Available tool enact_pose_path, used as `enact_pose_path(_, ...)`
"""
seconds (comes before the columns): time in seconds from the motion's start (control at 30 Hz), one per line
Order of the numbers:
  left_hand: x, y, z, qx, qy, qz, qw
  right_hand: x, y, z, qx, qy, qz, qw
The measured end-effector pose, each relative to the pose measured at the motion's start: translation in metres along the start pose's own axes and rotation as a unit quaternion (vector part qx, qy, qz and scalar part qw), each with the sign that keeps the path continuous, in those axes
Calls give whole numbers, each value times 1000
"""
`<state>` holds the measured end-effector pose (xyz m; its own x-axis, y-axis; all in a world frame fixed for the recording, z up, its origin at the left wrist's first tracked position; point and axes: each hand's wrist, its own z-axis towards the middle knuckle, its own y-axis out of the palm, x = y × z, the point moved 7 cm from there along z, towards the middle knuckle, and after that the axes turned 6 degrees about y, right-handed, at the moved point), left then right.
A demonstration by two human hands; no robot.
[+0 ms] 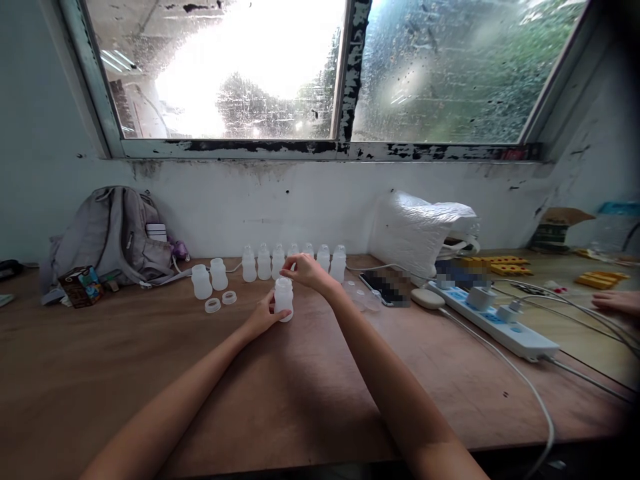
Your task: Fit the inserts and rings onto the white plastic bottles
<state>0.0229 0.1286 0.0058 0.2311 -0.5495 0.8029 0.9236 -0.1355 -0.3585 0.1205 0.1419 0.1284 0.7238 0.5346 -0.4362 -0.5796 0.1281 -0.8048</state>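
My left hand point(267, 315) is wrapped round the side of a translucent white baby bottle point(284, 305), which stands upright on the wooden table. Just above and right of its mouth, my right hand point(301, 270) has its fingertips pinched together. Whatever may be between them is too small to make out. Two open bottles, a nearer one point(201, 283) and another point(219, 274), stand to the left, with two white collar rings point(213, 305) lying in front. Behind my hands is a row of several capped bottles point(249, 264), partly hidden by my right hand.
Clear round pieces point(369, 300) lie right of my hands, near a phone point(385, 288). Further right are a white power strip point(500, 327) with cables and another person's hand point(617, 301). A grey backpack point(117, 233) and small carton point(81, 287) stand left; a silvery bag point(410, 233) leans against the wall.
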Motion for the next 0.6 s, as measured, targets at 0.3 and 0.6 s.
enact_pose_path(0.3, 3, 0, 0, -4, -3, -2, 1000, 7, 13, -4, -120, 24, 82, 989)
enact_pose_path(0.6, 27, 9, -11, -15, -59, -220, 973, 15, 14, -8, -210, 41, 304, 928)
